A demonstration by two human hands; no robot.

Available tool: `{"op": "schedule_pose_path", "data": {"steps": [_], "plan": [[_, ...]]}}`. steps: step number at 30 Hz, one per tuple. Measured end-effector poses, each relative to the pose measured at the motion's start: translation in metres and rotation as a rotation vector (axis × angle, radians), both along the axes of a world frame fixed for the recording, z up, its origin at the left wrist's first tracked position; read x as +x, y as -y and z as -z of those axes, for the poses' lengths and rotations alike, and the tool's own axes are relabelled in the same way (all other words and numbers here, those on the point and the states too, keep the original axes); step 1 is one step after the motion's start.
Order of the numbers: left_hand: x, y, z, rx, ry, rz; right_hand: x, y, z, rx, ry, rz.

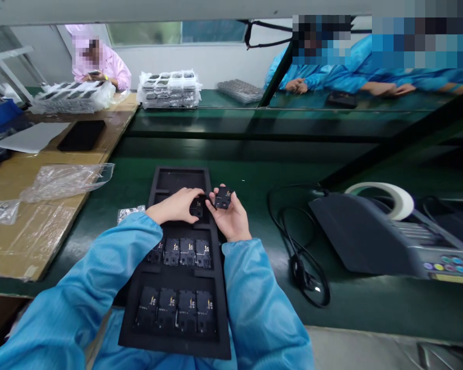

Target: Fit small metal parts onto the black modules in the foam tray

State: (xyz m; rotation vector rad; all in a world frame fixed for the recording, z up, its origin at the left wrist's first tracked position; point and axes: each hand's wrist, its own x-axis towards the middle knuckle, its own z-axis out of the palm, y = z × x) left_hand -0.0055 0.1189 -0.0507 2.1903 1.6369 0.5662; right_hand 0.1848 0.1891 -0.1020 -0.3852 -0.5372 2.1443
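A black foam tray (pixel 177 277) lies lengthwise in front of me, its near end over my lap. Small flat black electronic modules (pixel 187 308) with gold marks stand in rows in its two nearer compartments. My left hand (pixel 179 205) reaches over a farther compartment, thumb and fingers closed around the sides of one black module (pixel 196 207) there. Just right of the tray, my right hand (pixel 231 216) is palm up and holds another black module (pixel 223 197) between thumb and fingers. My left hand hides part of the compartment beneath it.
On the right are a dark machine with coloured buttons (pixel 386 241), a tape roll (pixel 405 200) and a black cable (pixel 285 226). Cardboard (pixel 42 231) with a plastic bag (pixel 69 180) covers the left. Wrapped stacked trays (pixel 170 90) and co-workers are beyond.
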Motion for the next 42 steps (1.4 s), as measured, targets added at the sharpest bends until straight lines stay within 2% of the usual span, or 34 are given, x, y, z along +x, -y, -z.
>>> {"op": "schedule_pose_path", "data": {"steps": [4, 7, 9, 13, 21, 28, 33, 37, 40, 42], "plan": [[-0.009, 0.033, -0.018, 0.203, 0.233, -0.140, -0.003, 0.010, -0.005, 0.060, 0.024, -0.149], [-0.003, 0.051, -0.028, 0.354, 0.284, -0.126, -0.009, 0.022, -0.008, 0.141, 0.047, -0.241], [0.003, 0.056, -0.032, 0.384, 0.272, -0.074, -0.013, 0.028, -0.009, 0.186, 0.060, -0.280], [0.012, 0.057, -0.029, 0.332, 0.243, 0.003, -0.018, 0.036, -0.010, 0.228, 0.065, -0.349], [0.011, 0.054, -0.022, 0.297, 0.215, 0.030, -0.019, 0.037, -0.010, 0.253, 0.040, -0.341], [0.011, 0.053, -0.022, 0.247, 0.241, 0.007, -0.020, 0.036, -0.007, 0.251, 0.063, -0.340], [0.012, 0.050, -0.016, 0.278, 0.243, 0.016, -0.021, 0.037, -0.009, 0.265, 0.067, -0.348], [0.014, 0.049, -0.013, 0.232, 0.261, -0.032, -0.021, 0.039, -0.009, 0.265, 0.091, -0.334], [0.012, 0.053, -0.012, 0.197, 0.343, -0.066, -0.022, 0.038, -0.007, 0.274, 0.090, -0.325], [0.007, 0.058, -0.011, 0.150, 0.517, -0.086, -0.022, 0.037, -0.006, 0.259, 0.069, -0.327]]}}
